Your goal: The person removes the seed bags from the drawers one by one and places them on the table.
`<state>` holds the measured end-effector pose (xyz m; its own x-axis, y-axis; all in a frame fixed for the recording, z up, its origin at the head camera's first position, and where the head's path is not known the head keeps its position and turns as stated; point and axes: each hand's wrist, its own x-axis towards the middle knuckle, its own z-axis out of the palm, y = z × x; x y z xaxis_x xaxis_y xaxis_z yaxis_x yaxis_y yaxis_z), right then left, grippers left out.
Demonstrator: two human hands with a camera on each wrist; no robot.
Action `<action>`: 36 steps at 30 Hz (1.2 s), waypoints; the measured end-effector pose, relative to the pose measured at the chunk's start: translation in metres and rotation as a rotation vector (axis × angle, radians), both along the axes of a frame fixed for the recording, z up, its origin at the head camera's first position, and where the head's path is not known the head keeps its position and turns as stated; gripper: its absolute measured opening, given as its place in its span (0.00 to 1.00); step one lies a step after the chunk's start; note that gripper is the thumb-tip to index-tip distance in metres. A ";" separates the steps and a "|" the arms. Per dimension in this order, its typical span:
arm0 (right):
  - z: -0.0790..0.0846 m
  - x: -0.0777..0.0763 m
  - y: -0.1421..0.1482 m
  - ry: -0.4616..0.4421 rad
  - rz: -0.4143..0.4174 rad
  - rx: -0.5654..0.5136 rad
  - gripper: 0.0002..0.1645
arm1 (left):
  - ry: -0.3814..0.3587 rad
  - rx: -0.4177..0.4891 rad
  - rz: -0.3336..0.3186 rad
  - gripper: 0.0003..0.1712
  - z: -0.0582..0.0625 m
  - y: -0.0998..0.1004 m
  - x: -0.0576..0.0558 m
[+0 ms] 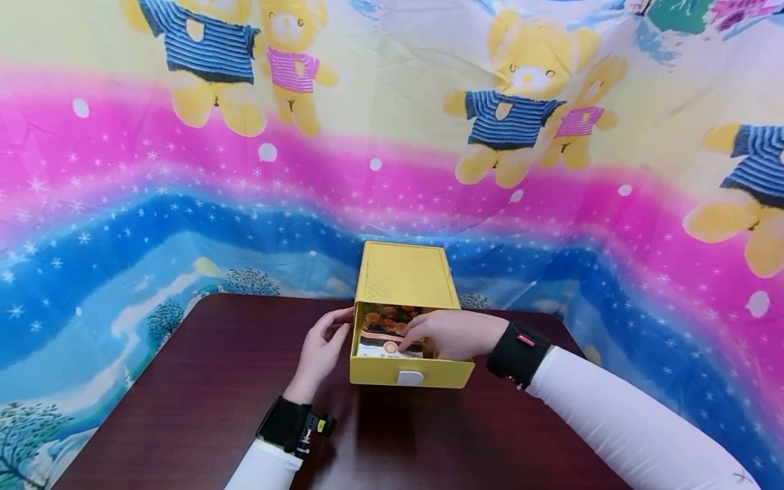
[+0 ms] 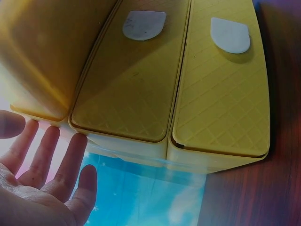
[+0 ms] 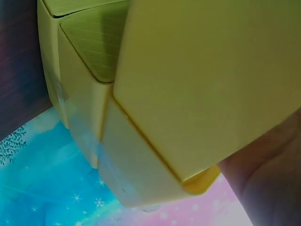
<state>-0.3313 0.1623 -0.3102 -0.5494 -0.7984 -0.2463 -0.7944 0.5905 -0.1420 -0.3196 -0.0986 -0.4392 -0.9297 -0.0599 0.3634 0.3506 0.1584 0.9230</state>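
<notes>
Bear-print backdrop (image 1: 380, 197), dark red-brown table (image 1: 202, 381), right hand (image 1: 453, 333) in yellow drawer (image 1: 444, 373)

The right hand (image 1: 456, 335) hides part of the printed item (image 1: 386, 333) toward the right edge of the drawer (image 1: 380, 372); the item's lettering is too small to read. The table (image 1: 184, 408) is cut off along its near edge.

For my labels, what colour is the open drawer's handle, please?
The handle is white, clearest in the head view.
</notes>
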 end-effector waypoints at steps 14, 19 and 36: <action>-0.003 -0.003 0.015 0.068 0.072 -0.140 0.11 | 0.022 -0.004 0.024 0.18 0.000 0.002 -0.001; -0.007 -0.002 0.017 0.154 0.094 -0.200 0.08 | 0.017 -0.001 0.024 0.19 0.001 0.002 0.000; -0.007 0.007 0.026 0.285 0.076 -0.410 0.14 | 0.060 -0.010 0.034 0.19 -0.002 0.003 0.000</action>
<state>-0.3244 0.1882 -0.3177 -0.4858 -0.8382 0.2477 -0.8739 0.4706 -0.1216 -0.3198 -0.0957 -0.4413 -0.9037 -0.0877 0.4191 0.3994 0.1799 0.8989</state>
